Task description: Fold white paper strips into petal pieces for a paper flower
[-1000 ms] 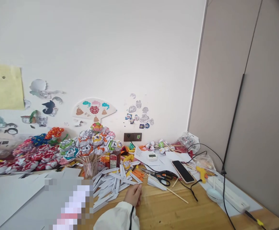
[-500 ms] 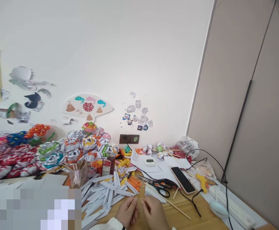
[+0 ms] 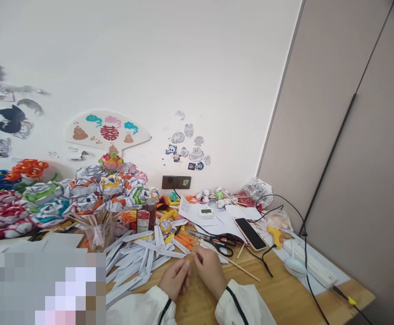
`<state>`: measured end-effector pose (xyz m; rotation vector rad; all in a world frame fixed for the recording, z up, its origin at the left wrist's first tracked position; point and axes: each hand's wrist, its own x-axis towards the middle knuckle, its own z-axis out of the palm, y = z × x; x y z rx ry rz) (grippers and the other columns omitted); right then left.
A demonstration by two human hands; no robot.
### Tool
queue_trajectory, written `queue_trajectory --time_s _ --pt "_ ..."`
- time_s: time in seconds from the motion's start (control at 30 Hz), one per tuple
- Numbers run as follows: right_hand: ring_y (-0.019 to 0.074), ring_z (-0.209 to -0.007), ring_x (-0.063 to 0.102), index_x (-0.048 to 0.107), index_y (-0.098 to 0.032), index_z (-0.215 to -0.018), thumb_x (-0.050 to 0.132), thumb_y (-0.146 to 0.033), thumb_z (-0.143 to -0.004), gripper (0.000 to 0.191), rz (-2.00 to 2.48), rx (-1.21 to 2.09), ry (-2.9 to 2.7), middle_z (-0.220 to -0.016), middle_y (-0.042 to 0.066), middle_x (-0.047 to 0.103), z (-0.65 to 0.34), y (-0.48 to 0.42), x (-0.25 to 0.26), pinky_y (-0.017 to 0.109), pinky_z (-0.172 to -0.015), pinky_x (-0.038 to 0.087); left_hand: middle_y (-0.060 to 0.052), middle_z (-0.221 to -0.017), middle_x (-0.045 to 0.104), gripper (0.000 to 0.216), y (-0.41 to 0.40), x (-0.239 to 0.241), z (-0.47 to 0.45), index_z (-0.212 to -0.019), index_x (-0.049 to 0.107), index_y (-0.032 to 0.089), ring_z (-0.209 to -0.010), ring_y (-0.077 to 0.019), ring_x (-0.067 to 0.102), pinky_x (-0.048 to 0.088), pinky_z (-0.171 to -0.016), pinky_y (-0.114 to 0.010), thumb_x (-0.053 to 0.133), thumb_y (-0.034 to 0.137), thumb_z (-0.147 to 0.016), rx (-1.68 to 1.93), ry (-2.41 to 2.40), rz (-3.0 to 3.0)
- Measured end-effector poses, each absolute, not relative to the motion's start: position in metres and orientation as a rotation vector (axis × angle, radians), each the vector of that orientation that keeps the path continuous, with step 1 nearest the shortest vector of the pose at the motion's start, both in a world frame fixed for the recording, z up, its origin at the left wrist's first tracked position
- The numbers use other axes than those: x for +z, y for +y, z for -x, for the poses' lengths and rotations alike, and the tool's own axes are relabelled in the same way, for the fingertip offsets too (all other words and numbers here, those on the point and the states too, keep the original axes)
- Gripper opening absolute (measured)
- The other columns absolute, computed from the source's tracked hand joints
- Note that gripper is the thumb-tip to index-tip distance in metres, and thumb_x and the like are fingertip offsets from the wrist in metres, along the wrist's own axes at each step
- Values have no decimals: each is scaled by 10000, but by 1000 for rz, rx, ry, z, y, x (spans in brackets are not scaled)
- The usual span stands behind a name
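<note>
My left hand (image 3: 176,276) is over the near part of the wooden table, closed, with the thumb pressed along curled fingers. Close beside it, a small gap apart, my right hand (image 3: 209,271) is closed too, its thumb and forefinger pinched together. Anything in either hand is too small or hidden to make out. Folded white paper strips (image 3: 146,255) lie heaped to the left of my left hand. Just beyond my right hand are black-handled scissors (image 3: 221,243) and a thin wooden stick (image 3: 242,268).
Paper flowers (image 3: 104,192) pile up at the back left, behind a cup of sticks (image 3: 98,232). A phone (image 3: 251,234), a white timer (image 3: 206,213), a yellow glue gun (image 3: 275,236), cables and a power strip (image 3: 313,266) are on the right. A blurred block covers the lower left.
The view has shifted right and down, so the table and wall appear further left and higher. More of both sleeves shows. My hands stay close together and closed.
</note>
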<state>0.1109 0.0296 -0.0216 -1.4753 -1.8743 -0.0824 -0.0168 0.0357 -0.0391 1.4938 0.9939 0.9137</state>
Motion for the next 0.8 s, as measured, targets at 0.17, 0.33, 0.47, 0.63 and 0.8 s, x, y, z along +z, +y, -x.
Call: queue_trajectory --time_s 0.17,0.33,0.47,0.63,0.8 --pt "121 -529 478 561 -188 -684 403 -219 -792 193 1478 -101 -1903 -563 -18 544 -108 31 -21 209 -494 284 86 -336 434 401 36 -39 17 -538 395 215 -281 -68 376 258 -312 -170 344 594 -659 931 976 -1478" --pt "193 -821 486 544 -199 -911 526 -207 -708 203 1450 -148 -1905 -857 44 568 -96 42 -17 263 -677 343 88 -343 436 410 33 -35 17 -521 390 209 -275 -55 371 272 -313 -166 343 592 -661 980 989 -1440" --pt "217 -777 481 592 -201 -731 564 -181 -662 76 1440 -194 -1920 -780 48 567 -88 56 -18 290 -646 346 84 -338 439 406 32 -31 18 -514 385 216 -262 -59 370 262 -294 -171 345 593 -660 1031 1027 -1389" --pt "208 -723 490 569 -186 -589 489 -92 -692 161 1435 -210 -1879 -672 48 575 -86 67 -20 295 -634 343 74 -362 452 419 34 -26 22 -538 383 216 -260 -66 396 272 -289 -181 353 625 -627 1081 1038 -1300" --pt "172 -710 510 562 -189 -707 419 -121 -757 166 1408 -128 -1829 -703 27 584 -84 58 -18 259 -635 352 82 -457 489 451 37 -21 27 -774 427 191 -302 -61 444 319 -323 -177 408 611 -609 1165 1030 -1194"
